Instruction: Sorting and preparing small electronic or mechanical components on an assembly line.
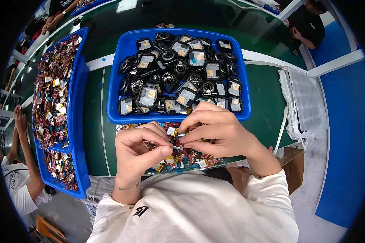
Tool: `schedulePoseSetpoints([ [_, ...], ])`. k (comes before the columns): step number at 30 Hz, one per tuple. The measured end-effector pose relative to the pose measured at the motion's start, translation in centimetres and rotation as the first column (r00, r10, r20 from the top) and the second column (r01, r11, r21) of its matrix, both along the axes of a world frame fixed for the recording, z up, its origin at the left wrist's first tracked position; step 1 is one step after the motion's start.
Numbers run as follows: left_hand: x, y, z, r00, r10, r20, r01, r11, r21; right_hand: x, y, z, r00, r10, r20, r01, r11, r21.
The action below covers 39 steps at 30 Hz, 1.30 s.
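My left hand (140, 152) and my right hand (215, 131) meet over a clear tray (166, 169) of small red and silver parts at the table's near edge. Between the fingertips of both hands sits one tiny silver part (177, 148), pinched from either side. Just beyond them stands a blue tray (125, 48) filled with several black round modules (178, 71), many with square silver and tan patches on top.
Two more blue trays (80, 81) heaped with red parts lie at the left. A folded white mesh cloth (306, 101) hangs over the table's right end. One person's raised arms (22, 137) show at far left; others stand across the table.
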State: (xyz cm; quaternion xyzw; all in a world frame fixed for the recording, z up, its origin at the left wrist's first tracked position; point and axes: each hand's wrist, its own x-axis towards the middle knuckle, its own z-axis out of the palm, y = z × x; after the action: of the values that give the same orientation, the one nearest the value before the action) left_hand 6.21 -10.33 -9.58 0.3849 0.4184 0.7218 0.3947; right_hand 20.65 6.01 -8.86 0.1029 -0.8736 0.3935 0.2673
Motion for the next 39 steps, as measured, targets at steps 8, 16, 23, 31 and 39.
schedulePoseSetpoints([
  [8,-0.1,-1.3,1.4,0.996,0.084,-0.030,-0.089,0.971,-0.224,-1.8,2.2,1.6,0.899,-0.396,0.186,0.248,0.811,0.530],
  [16,0.4,-1.0,0.9,0.967,0.168,-0.192,-0.189,0.977,-0.101,-1.9,3.1,2.5,0.858,-0.456,0.238,0.311,0.828,0.467],
  [23,1.6,0.1,0.6,0.935,0.244,-0.258,-0.279,0.954,-0.110,-0.4,-3.2,0.3,0.901,-0.364,0.235,0.427,0.656,-0.622],
  [31,2.6,1.6,0.0,0.922,0.287,-0.261,-0.340,0.922,-0.185,-0.3,-4.7,-0.6,0.910,-0.331,0.247,0.394,0.513,-0.763],
  [39,2.9,2.2,-0.2,0.909,0.285,-0.304,-0.356,0.910,-0.213,0.3,-4.7,-1.1,0.909,-0.346,0.233,0.403,0.582,-0.706],
])
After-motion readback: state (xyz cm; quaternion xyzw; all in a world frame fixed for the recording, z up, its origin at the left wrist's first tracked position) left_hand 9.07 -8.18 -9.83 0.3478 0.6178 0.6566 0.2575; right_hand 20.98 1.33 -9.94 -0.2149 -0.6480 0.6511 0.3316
